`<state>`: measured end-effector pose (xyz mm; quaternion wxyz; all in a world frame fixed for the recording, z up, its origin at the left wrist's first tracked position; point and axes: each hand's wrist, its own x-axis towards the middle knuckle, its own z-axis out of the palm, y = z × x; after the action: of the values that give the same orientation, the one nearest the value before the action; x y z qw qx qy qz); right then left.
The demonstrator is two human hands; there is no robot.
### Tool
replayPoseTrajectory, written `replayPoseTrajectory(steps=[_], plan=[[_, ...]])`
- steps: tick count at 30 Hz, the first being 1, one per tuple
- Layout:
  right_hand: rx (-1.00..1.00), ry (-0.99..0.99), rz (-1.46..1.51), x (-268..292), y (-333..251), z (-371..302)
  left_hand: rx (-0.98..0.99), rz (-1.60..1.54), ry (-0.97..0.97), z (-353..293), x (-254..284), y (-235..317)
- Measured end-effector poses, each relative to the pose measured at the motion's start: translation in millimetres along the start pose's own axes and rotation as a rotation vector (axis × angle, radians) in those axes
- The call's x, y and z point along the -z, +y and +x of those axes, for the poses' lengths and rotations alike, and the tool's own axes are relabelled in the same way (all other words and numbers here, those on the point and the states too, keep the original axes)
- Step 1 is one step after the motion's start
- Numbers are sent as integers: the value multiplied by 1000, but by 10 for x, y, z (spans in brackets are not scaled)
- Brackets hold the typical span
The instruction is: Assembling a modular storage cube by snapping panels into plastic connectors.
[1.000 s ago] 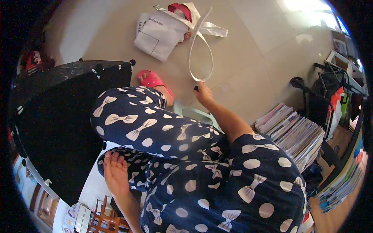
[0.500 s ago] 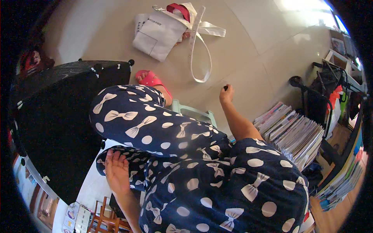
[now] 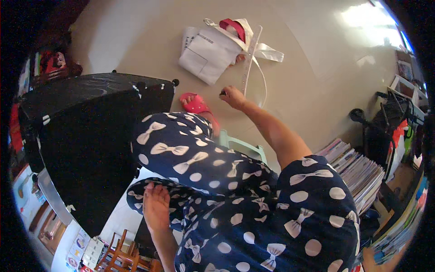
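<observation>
My right hand [image 3: 233, 98] reaches out above the floor, fingers closed around a small black object [image 3: 223, 93]. Only its end shows, so its kind is unclear. A white cloth bag [image 3: 210, 59] with long straps and something red at its opening lies just beyond that hand. Low on the left, my left hand [image 3: 157, 206] is open with its fingers stretched out and holds nothing. It lies against my dark trousers [image 3: 204, 158], patterned with white bows and dots. A red sandal [image 3: 195, 103] is on my foot near the right hand.
A large black panelled cabinet [image 3: 86, 149] stands close on the left. Part of a pale green plastic stool [image 3: 247, 147] shows under my leg. Stacked magazines [image 3: 351, 170] and a black wheeled cart [image 3: 378, 122] are on the right. Wooden chairs [image 3: 120, 254] stand at the lower left.
My right hand has swung left toward the bag and sandal, still closed on the black object. The whole view has shifted, so the surroundings sit further right and lower. My left hand stays open.
</observation>
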<state>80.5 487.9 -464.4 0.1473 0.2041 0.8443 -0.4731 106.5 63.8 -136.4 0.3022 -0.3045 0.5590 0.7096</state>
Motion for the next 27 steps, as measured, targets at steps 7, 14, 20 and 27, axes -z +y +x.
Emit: replayPoseTrajectory(steps=[7, 14, 20, 27], plan=[[113, -254, 175, 148, -7, 1044, 80, -22, 156, 148, -133, -82], [38, 102, 237, 435, 184, 1413, 109, -36, 240, 231, -135, -47], [-47, 214, -187, 1204, 64, 1561, 130, -88, 139, 321, 13, -48], [-139, 64, -442, 565, -77, 1029, 309, -901, 189, 403, 177, -220]])
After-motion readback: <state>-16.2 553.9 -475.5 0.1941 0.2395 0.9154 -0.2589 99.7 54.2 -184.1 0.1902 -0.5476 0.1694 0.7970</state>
